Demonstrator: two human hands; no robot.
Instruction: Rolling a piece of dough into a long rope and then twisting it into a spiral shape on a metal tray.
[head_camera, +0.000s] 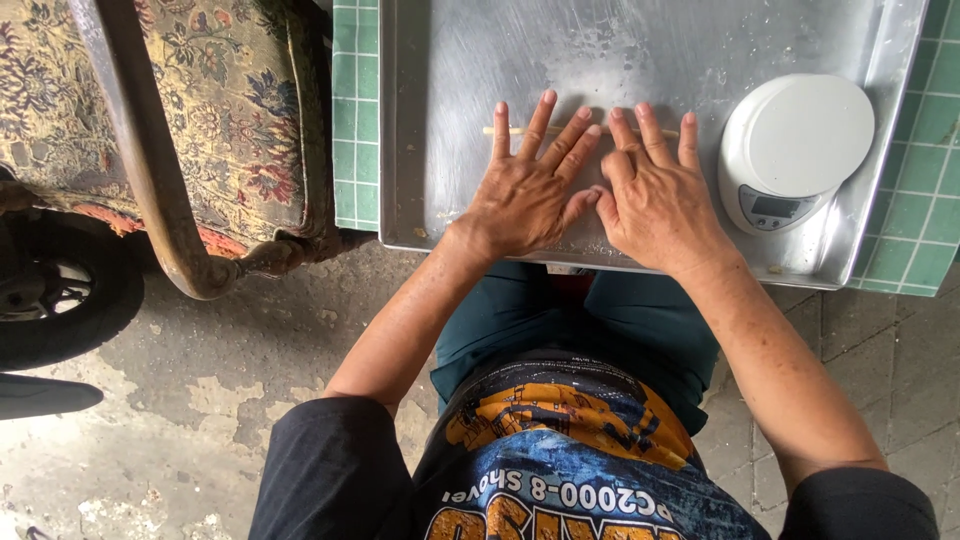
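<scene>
Green tiled table (915, 215) with white grout, big metal tray (450, 120) lying flat on it, round white kitchen scale (792, 150) at the tray's 3 o'clock, thin pale dough strip (520, 130) near its centre

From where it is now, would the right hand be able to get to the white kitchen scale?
Probably yes. The right hand lies flat on the metal tray, fingers on the thin dough strip. The white kitchen scale sits just beside it on the same tray, with only bare metal between them.
</scene>
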